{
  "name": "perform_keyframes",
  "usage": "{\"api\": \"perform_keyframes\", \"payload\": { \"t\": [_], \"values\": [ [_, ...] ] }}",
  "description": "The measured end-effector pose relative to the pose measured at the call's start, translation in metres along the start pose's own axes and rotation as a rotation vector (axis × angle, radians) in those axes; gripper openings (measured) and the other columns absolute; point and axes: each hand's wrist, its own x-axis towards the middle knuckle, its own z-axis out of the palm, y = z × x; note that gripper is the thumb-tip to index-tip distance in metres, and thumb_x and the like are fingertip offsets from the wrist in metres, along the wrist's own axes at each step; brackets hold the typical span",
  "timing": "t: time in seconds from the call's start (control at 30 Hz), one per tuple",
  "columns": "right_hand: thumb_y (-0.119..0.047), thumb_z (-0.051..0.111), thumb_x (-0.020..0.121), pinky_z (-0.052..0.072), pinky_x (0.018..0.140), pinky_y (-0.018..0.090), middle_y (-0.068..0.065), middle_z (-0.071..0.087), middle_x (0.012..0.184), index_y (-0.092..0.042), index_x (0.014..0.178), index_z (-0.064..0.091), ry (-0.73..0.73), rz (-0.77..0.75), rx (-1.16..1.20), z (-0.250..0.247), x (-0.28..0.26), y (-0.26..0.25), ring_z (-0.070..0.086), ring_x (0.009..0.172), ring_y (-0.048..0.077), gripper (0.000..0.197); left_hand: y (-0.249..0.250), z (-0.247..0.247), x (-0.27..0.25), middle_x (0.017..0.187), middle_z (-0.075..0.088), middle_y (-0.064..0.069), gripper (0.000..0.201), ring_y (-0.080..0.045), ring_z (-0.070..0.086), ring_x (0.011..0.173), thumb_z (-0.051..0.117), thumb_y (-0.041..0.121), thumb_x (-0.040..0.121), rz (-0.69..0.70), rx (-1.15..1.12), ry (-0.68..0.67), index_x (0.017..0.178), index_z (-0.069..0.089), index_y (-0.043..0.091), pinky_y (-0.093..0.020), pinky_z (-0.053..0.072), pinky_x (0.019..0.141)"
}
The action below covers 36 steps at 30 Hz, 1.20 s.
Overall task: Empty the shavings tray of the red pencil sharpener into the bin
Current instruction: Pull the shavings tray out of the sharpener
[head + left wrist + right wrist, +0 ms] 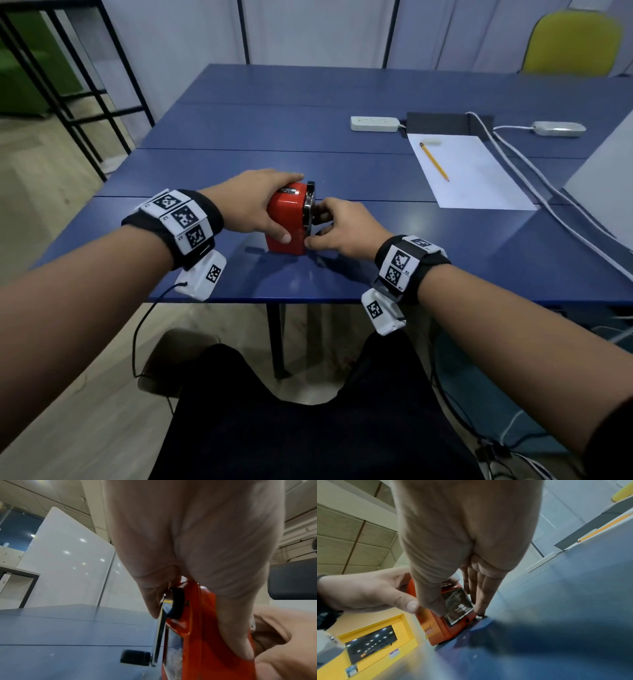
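The bin is out of view, the left hand [255, 205] grips the sharpener [287, 219], and the right hand [346, 226] pinches its tray [458, 605] between thumb and fingers.

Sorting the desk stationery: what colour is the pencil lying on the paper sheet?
Yellow, with a dark tip: the pencil on the paper sheet shows best in the head view.

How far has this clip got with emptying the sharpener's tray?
Early stage. Nothing is emptied: the clear tray sits seated in the red pencil sharpener, which stands on the blue table. In hand: the left hand grips the body while the right hand pinches the tray front. Left: pulling it out and tipping it; no bin shows.
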Motion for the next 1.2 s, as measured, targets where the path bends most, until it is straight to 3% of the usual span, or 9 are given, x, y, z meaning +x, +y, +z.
{"api": "perform_keyframes", "payload": {
  "t": [0.1, 0.2, 0.47, 0.63, 0.73, 0.8, 0.93, 1.2],
  "values": [
    [-0.037, 0.09, 0.072, 0.05, 0.079, 0.026, -0.004, 0.072, 0.115, -0.017, 0.123, 0.065, 0.019, 0.002, 0.001, 0.003, 0.001, 0.0, 0.07, 0.093, 0.014, 0.06, 0.001, -0.001, 0.003, 0.128, 0.063, 0.005, 0.099, -0.021, 0.061, 0.116, 0.096, 0.046, 0.065, 0.017, -0.024, 0.02, 0.149, 0.049, 0.026, -0.03, 0.044, 0.096],
    [-0.04, 0.09, 0.069, 0.057, 0.085, 0.032, -0.004, 0.072, 0.114, -0.017, 0.122, 0.065, 0.019, 0.005, 0.003, 0.004, 0.002, 0.0, 0.071, 0.094, 0.016, 0.063, 0.0, -0.002, 0.003, 0.129, 0.066, 0.004, 0.097, -0.013, 0.057, 0.107, 0.096, 0.048, 0.064, 0.015, -0.046, 0.025, 0.147, 0.052, 0.026, -0.03, 0.045, 0.094],
    [-0.045, 0.09, 0.065, 0.059, 0.085, 0.032, -0.005, 0.073, 0.112, -0.021, 0.121, 0.065, 0.02, 0.006, 0.011, 0.004, 0.003, -0.001, 0.072, 0.091, 0.015, 0.066, 0.001, -0.007, 0.003, 0.125, 0.069, 0.005, 0.096, -0.02, 0.065, 0.11, 0.096, 0.053, 0.061, 0.0, -0.007, 0.005, 0.144, 0.054, 0.027, -0.041, 0.054, 0.097],
    [-0.035, 0.083, 0.074, 0.055, 0.08, 0.03, -0.003, 0.076, 0.102, -0.018, 0.106, 0.069, 0.073, 0.017, -0.004, -0.004, 0.005, 0.004, 0.07, 0.093, 0.017, 0.039, -0.001, -0.009, 0.004, 0.12, 0.07, 0.005, 0.092, -0.021, 0.065, 0.106, 0.095, 0.055, 0.061, 0.005, 0.033, -0.009, 0.139, 0.056, 0.029, -0.041, 0.054, 0.095],
    [-0.04, 0.084, 0.073, 0.055, 0.093, 0.031, -0.004, 0.072, 0.122, -0.02, 0.134, 0.06, -0.024, 0.016, -0.032, -0.009, 0.003, 0.008, 0.067, 0.11, 0.015, 0.069, -0.003, -0.009, 0.005, 0.119, 0.07, 0.006, 0.093, -0.02, 0.065, 0.105, 0.094, 0.058, 0.06, -0.002, 0.032, -0.009, 0.139, 0.055, 0.029, -0.041, 0.054, 0.095],
    [-0.044, 0.088, 0.072, 0.057, 0.093, 0.031, -0.005, 0.07, 0.127, -0.02, 0.142, 0.056, -0.058, -0.012, -0.028, -0.007, 0.001, 0.006, 0.068, 0.108, 0.014, 0.081, -0.004, -0.008, 0.006, 0.12, 0.07, 0.007, 0.093, -0.019, 0.065, 0.105, 0.094, 0.058, 0.059, 0.002, 0.033, -0.004, 0.139, 0.056, 0.029, -0.04, 0.054, 0.095],
    [-0.053, 0.095, 0.069, 0.054, 0.086, 0.023, -0.005, 0.072, 0.125, -0.017, 0.14, 0.06, -0.036, -0.079, -0.004, 0.004, 0.001, -0.001, 0.071, 0.093, 0.008, 0.087, -0.004, -0.006, 0.006, 0.118, 0.07, 0.008, 0.092, -0.018, 0.064, 0.103, 0.094, 0.059, 0.058, 0.011, 0.027, 0.009, 0.137, 0.057, 0.03, -0.037, 0.053, 0.094],
    [-0.043, 0.099, 0.069, 0.061, 0.088, 0.031, -0.002, 0.075, 0.116, -0.016, 0.124, 0.067, -0.026, -0.032, -0.001, 0.001, 0.004, 0.002, 0.077, 0.091, 0.011, 0.069, -0.007, -0.006, 0.007, 0.118, 0.07, 0.008, 0.092, -0.018, 0.064, 0.102, 0.095, 0.058, 0.058, 0.014, 0.025, 0.01, 0.137, 0.057, 0.031, -0.039, 0.054, 0.093]
  ]
}}
